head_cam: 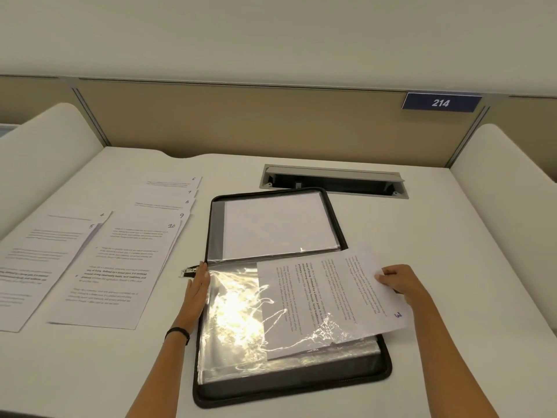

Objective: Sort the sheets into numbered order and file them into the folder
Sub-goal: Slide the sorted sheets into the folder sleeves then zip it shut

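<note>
At right centre the right hand point(401, 282) pinches sheet 3 point(331, 297) by its right edge, long axis pointing left into the folder point(301, 384) sleeve point(235, 312), whose left edge the flat left hand point(197, 289) presses.

Right hand point(398, 282) slides sheet 3 point(337, 294) into folder point(301, 384); left hand point(197, 289) steadies sleeve point(232, 321).

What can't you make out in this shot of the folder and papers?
All head view:
Far sheet in the folder: blank side up, number hidden.
Anything under the clear sleeve: glare hides it.
Sheets 6 to 9: overlapped, only top strips show.
Sheet 5: cut off by the left edge.
Print on sheet 3, pinched by the right hand: too small.
</note>
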